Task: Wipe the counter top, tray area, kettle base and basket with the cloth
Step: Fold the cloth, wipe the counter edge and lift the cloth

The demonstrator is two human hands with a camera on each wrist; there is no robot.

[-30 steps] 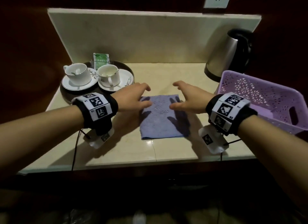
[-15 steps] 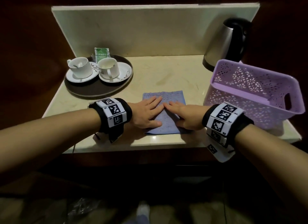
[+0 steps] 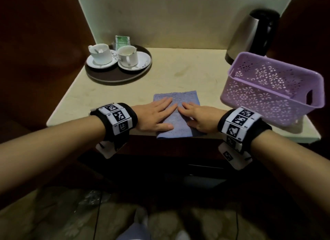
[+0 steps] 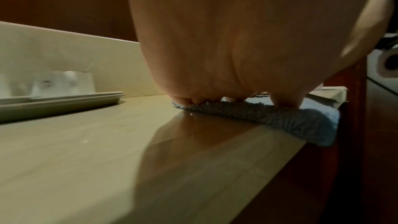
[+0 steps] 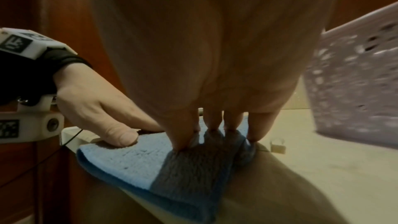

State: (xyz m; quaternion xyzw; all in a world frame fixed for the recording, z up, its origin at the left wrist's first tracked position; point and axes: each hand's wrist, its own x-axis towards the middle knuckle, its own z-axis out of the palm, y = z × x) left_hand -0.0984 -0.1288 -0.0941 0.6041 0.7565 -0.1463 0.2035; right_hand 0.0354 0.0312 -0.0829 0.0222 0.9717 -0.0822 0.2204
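A blue cloth (image 3: 180,98) lies flat on the cream counter top (image 3: 178,73), its near edge hanging slightly over the front edge (image 5: 133,168). My left hand (image 3: 155,114) presses flat on the cloth's left half, fingers straight. My right hand (image 3: 198,116) presses flat on its right half, its fingers (image 5: 213,122) spread on the fabric. In the left wrist view the cloth (image 4: 280,117) shows under my palm. A purple basket (image 3: 273,89) stands at the right. A steel kettle (image 3: 253,34) sits behind it on its base. A dark round tray (image 3: 107,75) is at the back left.
Two white cups on saucers (image 3: 101,54) (image 3: 128,56) and a green sachet (image 3: 122,40) sit on the tray. A cream backsplash (image 3: 178,20) closes the counter's rear. Dark wood walls flank both sides. A small padlock (image 5: 277,146) lies on the counter by the basket.
Both hands came down from above the cloth and lie flat on it. They have drawn the cloth toward the counter's front edge, where it overhangs a little.
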